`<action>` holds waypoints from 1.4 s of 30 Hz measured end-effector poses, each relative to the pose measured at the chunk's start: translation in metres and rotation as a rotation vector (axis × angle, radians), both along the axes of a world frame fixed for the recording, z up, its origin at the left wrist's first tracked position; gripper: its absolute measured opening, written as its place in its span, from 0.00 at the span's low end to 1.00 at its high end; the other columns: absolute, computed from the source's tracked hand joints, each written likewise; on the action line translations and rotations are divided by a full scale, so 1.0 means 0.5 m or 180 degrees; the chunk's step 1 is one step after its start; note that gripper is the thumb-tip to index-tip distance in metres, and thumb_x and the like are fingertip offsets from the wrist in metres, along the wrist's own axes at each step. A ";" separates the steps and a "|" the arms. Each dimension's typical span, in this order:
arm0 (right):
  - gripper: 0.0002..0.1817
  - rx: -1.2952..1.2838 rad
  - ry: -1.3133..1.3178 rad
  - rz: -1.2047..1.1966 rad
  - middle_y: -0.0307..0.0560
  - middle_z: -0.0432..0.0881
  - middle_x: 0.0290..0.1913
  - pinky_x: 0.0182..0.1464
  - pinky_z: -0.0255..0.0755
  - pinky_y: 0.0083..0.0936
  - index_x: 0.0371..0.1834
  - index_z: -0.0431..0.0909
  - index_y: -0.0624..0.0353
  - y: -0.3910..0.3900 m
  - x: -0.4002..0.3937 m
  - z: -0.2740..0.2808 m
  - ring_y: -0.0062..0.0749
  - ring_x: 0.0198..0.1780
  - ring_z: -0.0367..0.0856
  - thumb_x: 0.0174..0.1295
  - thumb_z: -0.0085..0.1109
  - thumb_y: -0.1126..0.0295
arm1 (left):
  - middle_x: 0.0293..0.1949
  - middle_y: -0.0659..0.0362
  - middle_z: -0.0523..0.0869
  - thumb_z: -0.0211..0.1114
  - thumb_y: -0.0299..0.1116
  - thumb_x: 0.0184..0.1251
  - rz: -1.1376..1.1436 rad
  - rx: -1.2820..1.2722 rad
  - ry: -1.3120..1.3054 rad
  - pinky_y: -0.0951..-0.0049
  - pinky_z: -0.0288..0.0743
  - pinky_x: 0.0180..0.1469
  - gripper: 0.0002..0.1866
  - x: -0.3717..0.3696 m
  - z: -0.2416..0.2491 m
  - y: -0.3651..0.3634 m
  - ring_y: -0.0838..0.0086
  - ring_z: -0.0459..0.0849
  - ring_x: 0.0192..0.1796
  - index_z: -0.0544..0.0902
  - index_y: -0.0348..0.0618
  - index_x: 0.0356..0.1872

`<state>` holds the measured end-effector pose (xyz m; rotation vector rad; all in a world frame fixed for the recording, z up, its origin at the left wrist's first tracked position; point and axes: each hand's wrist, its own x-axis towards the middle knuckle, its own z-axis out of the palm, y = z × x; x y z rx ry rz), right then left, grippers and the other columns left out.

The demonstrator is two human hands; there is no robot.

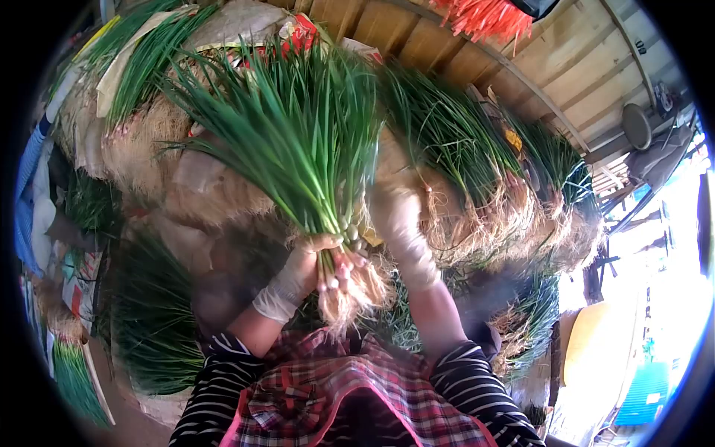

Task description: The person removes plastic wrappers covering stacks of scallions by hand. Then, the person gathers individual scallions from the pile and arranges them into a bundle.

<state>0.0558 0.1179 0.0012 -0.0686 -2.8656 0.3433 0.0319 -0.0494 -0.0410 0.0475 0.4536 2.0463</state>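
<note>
My left hand [299, 270], in a pale thin glove, is closed round a thick bunch of green onions [316, 175] just above the bulbs. The long green leaves fan up and to the left. Below the hand hang the whitish-pink bulbs and stringy tan roots [350, 298]. My right hand [398, 216], also gloved, is raised just right of the bunch. Motion smears its fingers, so their shape and any hold cannot be made out.
More green onions [439, 141] lie in a row at the right with roots hanging forward. Another stack [153, 71] is at the upper left. Dark green leaves [153, 320] spread at the lower left. Red plastic strips [488, 21] hang overhead, and a blue crate [642, 393] stands at the lower right.
</note>
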 end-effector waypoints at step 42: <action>0.28 -0.2194 0.0796 -0.0035 0.55 0.74 0.51 0.33 0.76 0.11 0.57 0.65 0.65 -0.012 0.177 -0.012 0.25 0.32 0.78 0.48 0.54 0.88 | 0.41 0.33 0.77 0.56 0.33 0.56 -0.1249 0.0188 -0.0667 0.70 0.78 0.25 0.24 0.002 -0.028 -0.045 0.58 0.82 0.29 0.66 0.36 0.54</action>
